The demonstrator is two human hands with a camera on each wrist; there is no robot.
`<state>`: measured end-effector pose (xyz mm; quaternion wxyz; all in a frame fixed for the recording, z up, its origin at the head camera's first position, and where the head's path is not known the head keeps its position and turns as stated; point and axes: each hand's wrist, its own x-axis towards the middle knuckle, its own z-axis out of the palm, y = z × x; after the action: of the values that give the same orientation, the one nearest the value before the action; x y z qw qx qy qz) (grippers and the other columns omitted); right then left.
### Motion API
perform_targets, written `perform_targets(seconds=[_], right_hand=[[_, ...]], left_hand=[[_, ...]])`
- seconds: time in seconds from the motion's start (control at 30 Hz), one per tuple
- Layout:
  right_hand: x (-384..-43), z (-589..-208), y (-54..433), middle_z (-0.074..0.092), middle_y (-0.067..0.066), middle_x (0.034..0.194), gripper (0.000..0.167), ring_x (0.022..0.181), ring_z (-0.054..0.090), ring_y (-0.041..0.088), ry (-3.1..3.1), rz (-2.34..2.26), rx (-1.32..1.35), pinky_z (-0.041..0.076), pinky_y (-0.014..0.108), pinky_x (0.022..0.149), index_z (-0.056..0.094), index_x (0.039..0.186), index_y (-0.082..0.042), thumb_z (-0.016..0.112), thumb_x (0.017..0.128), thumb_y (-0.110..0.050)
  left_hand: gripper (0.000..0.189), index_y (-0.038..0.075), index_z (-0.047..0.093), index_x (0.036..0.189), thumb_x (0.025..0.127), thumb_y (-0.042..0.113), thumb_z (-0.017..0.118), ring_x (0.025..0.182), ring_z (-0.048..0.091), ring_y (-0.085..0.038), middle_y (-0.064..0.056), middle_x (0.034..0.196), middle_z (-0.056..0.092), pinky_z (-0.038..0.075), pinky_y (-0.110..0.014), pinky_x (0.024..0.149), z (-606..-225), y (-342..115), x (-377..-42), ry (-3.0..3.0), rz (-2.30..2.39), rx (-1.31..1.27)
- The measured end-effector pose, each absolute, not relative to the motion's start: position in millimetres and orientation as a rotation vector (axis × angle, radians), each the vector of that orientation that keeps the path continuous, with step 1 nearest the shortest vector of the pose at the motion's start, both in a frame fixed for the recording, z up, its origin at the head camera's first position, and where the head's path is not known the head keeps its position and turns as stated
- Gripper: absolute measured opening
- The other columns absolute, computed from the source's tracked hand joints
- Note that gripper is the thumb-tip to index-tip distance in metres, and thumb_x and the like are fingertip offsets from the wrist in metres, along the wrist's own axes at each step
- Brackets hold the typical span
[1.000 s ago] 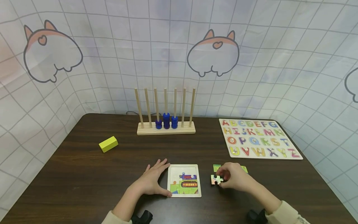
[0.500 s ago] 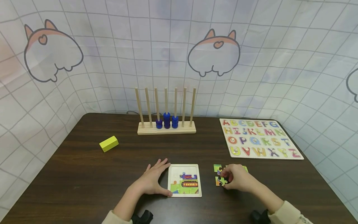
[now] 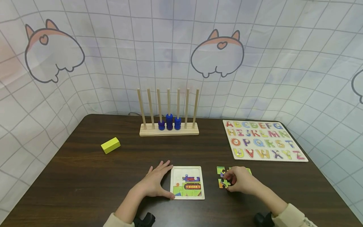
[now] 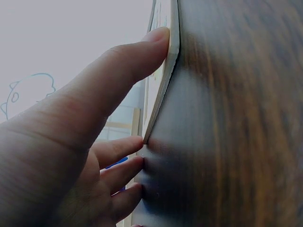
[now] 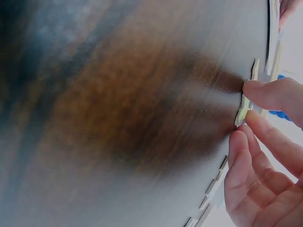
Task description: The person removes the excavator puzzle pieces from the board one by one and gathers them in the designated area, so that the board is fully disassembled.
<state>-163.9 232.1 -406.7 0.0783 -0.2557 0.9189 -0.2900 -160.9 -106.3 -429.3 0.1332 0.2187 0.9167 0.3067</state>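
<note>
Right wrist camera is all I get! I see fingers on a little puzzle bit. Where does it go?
Observer: The head view shows a puzzle tray left of that loose piece, partly filled with a picture.
Operator: Is anyone holding the tray?
Observer: Yes, the left hand rests against its left edge, thumb on the near corner.
Operator: Are there more bits?
Observer: Another loose piece lies just beyond the one the right hand pinches.
Operator: What else is on the table?
Observer: A yellow block, a peg rack with blue rings, and an alphabet board.
</note>
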Motion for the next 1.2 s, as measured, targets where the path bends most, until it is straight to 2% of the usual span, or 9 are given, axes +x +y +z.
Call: perform_targets(seconds=[0.6,0.9,1.2], right_hand=[[-161.1,-402.3,226.4,0.059,-0.001,0.074,0.018,0.058,0.051,0.004,2.762,-0.936,-0.751,0.045,0.020,0.053,0.067,0.084,-0.004,0.077,0.069,-0.009],[-160.0,-402.2,208.0,0.057,-0.004,0.072,0.017,0.057,0.050,0.003,2.720,-0.984,-0.759,0.043,0.020,0.052,0.068,0.088,-0.005,0.074,0.075,-0.015],[-162.4,-404.2,179.1,0.057,-0.002,0.071,0.019,0.056,0.049,0.003,2.663,-1.027,-0.801,0.043,0.020,0.051,0.067,0.089,-0.003,0.074,0.074,-0.011]], left_hand=[[0.102,0.008,0.037,0.140,0.058,0.048,0.082,0.137,0.014,-0.033,-0.011,0.149,0.024,0.007,-0.063,0.102,-432.0,-104.9,-162.0,2.654,0.875,0.649],[0.102,0.007,0.036,0.141,0.059,0.048,0.081,0.137,0.013,-0.033,-0.012,0.149,0.023,0.006,-0.062,0.102,-430.1,-106.0,-162.1,2.649,0.871,0.636],[0.101,0.006,0.036,0.140,0.059,0.046,0.082,0.137,0.013,-0.034,-0.013,0.149,0.023,0.006,-0.063,0.102,-426.6,-106.3,-161.0,2.651,0.893,0.636]])
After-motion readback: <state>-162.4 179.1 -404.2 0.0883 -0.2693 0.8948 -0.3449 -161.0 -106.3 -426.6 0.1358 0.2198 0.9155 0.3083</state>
